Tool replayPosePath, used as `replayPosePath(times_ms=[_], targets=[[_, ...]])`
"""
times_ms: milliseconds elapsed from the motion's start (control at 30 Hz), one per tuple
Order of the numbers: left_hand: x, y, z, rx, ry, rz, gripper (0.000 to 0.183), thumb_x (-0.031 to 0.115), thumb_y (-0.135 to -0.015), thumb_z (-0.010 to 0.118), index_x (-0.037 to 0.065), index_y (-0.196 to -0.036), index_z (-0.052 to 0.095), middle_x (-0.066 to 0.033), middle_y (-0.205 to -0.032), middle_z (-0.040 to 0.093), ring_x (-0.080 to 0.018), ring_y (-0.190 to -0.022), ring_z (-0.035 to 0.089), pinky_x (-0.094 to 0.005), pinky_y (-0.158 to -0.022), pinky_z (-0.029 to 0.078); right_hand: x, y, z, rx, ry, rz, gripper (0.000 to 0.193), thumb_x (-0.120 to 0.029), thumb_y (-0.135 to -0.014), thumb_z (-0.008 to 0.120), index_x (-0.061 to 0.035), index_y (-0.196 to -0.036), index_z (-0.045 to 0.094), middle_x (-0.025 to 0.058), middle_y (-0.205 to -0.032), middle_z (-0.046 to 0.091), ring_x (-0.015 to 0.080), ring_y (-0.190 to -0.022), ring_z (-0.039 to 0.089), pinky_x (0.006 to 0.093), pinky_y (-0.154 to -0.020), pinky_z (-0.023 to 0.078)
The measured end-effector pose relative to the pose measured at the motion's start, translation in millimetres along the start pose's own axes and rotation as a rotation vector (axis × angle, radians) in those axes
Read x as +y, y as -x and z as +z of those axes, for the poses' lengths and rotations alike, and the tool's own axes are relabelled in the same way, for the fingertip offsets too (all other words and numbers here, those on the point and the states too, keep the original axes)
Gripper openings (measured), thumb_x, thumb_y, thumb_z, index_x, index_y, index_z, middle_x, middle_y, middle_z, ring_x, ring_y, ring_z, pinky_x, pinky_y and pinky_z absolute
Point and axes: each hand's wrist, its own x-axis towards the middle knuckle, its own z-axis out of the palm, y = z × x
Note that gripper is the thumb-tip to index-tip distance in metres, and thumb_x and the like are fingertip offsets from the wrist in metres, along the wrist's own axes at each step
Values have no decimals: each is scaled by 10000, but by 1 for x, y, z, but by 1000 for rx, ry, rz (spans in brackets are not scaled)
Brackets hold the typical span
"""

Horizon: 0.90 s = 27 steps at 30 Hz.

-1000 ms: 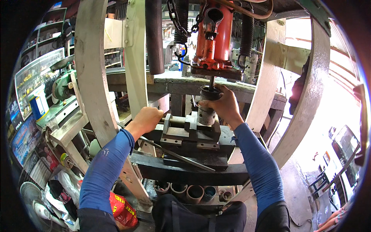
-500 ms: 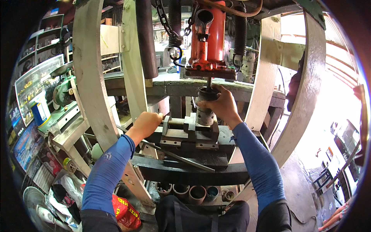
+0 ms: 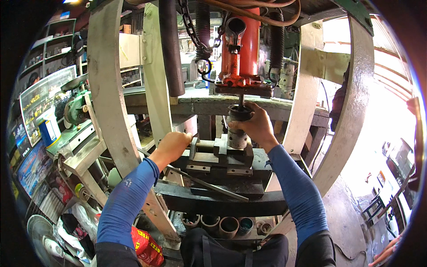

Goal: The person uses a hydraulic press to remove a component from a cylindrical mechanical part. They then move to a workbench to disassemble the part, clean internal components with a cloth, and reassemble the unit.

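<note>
A grey metal cylinder with a dark collar stands upright between the jaws of a machine vise. My right hand wraps round its upper part, thumb in front. From the red hydraulic jack above, a thin steel rod reaches down into the collar's mouth; where it ends inside is hidden. My left hand is closed in a fist at the vise's left end. What its fingers hold, if anything, is hidden by the hand.
Pale steel posts frame the press on both sides. A flat metal bar lies slantwise in front of the vise. A chain and coil springs hang by the jack. Several round cups stand below, near a red bag.
The whole view has shifted slightly, with the scene a little lower in the picture. Both hands keep their places at the cylinder and the vise's left end.
</note>
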Motion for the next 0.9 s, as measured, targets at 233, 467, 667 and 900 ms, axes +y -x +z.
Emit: replayPosePath(times_ms=[233,467,667,900], targets=[[-8,13,28,57,83,91,279,3,-856,667,27,-1134,656,-193,-1010,742,-419,-1024,721,-512,-907,582,-2,4,0,0,-10,7,989,-439,-610,1009,13,-1411,648,203,-1304,753,323,-1211,731,399,-1091,552],[1,2,0,-28,-65,6,171,4,-876,646,29,-1044,662,-204,-982,754,-397,-977,747,-515,-832,596,-11,7,-6,-1,32,2,973,-435,-614,1007,7,-1406,653,194,-1302,756,319,-1207,732,396,-1089,553],[-3,13,19,186,-61,154,150,4,-880,643,34,-1025,665,-182,-978,761,-353,-979,762,-458,-790,610,-8,5,-2,21,18,-25,961,-442,-621,999,-2,-1403,657,195,-1289,760,331,-1201,734,405,-1082,555],[1,1,7,93,-172,101,71,16,-878,653,22,-935,695,-170,-820,760,-356,-813,791,-442,-696,630,-10,7,-2,17,41,4,963,-459,-617,994,-9,-1401,661,206,-1273,763,339,-1189,737,415,-1075,557]])
